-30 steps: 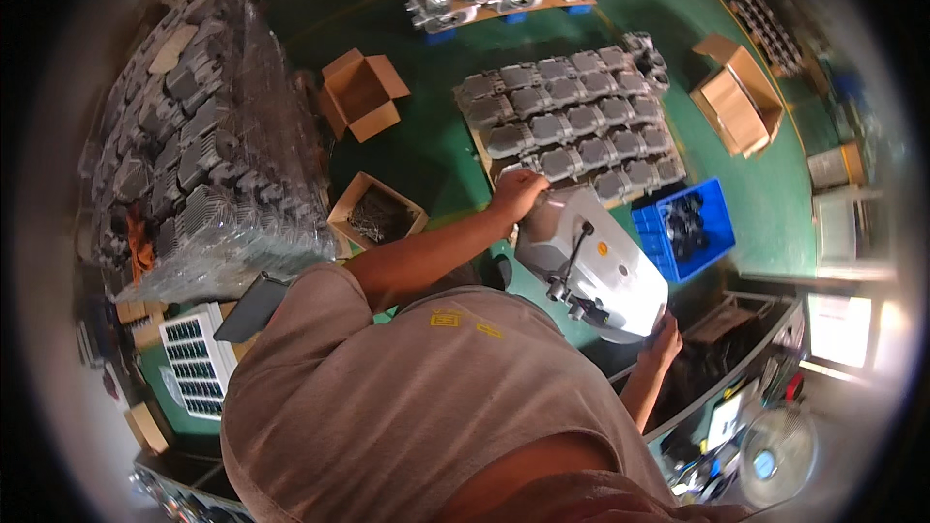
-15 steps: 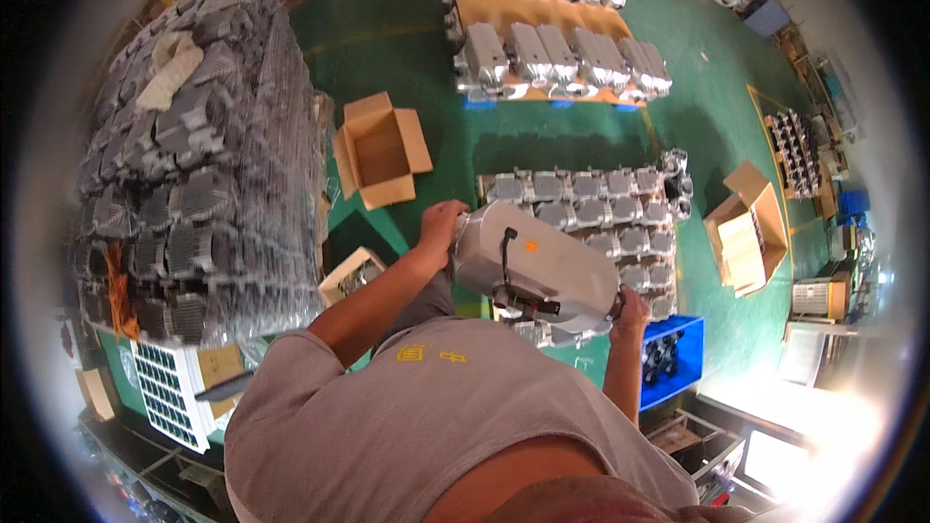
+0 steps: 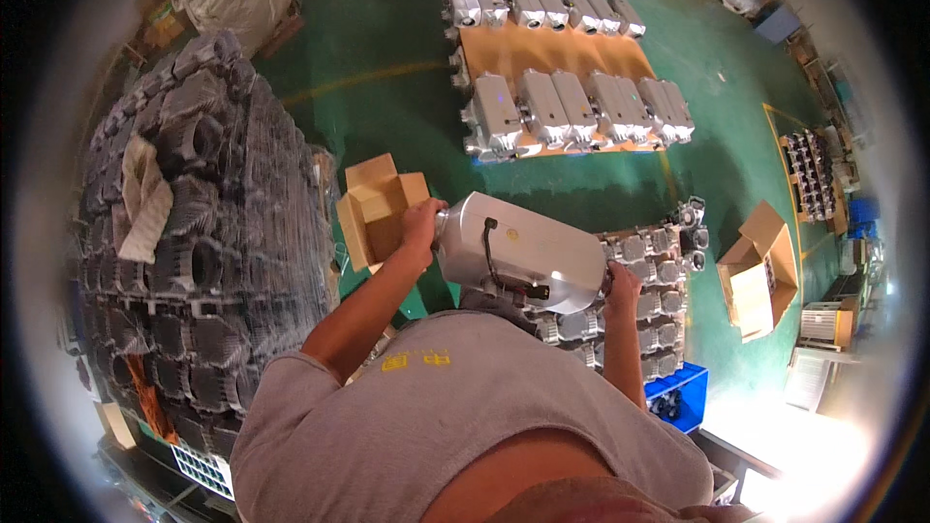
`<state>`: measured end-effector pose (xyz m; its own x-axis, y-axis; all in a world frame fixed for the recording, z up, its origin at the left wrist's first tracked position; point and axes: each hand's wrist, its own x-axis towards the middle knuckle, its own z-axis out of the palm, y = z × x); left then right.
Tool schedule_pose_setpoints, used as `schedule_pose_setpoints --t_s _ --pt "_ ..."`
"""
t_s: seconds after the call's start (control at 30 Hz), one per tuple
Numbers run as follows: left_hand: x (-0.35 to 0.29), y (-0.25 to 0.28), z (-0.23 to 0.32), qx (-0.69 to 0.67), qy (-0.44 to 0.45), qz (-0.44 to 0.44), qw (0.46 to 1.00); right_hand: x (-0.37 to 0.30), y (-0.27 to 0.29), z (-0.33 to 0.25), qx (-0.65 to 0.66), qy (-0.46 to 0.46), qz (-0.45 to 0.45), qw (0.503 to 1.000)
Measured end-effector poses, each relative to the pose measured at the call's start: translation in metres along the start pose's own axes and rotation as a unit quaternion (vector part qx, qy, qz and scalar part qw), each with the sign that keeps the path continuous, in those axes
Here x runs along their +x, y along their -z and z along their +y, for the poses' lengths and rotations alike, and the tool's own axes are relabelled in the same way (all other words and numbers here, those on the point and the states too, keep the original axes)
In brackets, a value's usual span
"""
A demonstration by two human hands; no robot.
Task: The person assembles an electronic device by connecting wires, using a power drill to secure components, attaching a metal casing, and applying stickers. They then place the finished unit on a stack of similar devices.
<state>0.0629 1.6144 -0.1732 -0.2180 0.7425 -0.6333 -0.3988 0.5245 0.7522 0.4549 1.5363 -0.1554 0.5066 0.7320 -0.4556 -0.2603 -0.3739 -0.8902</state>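
A silver metal unit (image 3: 557, 250) with rounded edges hangs level in front of my body, its long side running left to right. A black cable with a plug (image 3: 504, 276) lies across its near face. My left hand (image 3: 422, 223) is closed round the fitting at its left end. At the right end, my right hand (image 3: 622, 287) grips the other end piece; its fingertips are partly hidden. Below the unit stand rows of grey finned metal castings (image 3: 662, 305), partly covered by it. An open cardboard box (image 3: 373, 203) is just beyond my left hand.
More silver units (image 3: 552, 107) stand on a cardboard-covered pallet ahead. A tall wrapped stack of dark castings (image 3: 203, 261) rises at my left. Another open carton (image 3: 760, 281) and a blue crate (image 3: 693, 397) are at my right.
The view has tilted upward, so the pallets sit lower in it. The silver unit has come round slightly more level and now overlaps the near box's side. Both hands keep their grip.
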Motion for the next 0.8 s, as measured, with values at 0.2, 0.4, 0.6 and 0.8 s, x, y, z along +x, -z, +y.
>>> schedule_pose_setpoints --t_s 0.2,0.4,0.6,0.8 --pt "0.146 -0.059 0.064 0.033 -0.022 0.029 0.999 0.161 -0.100 -0.009 0.031 -0.029 -0.008 0.999" --pt "0.245 -0.112 0.120 0.099 0.070 0.090 0.988 0.294 -0.176 -0.036 -0.056 -0.043 -0.054 0.996" --pt "0.328 -0.123 0.127 0.072 0.076 0.107 0.989 0.381 -0.226 -0.054 -0.110 -0.080 -0.090 0.987" --pt "0.386 -0.139 0.136 0.032 0.104 0.118 0.987 0.438 -0.271 -0.075 -0.118 -0.117 -0.103 0.981"
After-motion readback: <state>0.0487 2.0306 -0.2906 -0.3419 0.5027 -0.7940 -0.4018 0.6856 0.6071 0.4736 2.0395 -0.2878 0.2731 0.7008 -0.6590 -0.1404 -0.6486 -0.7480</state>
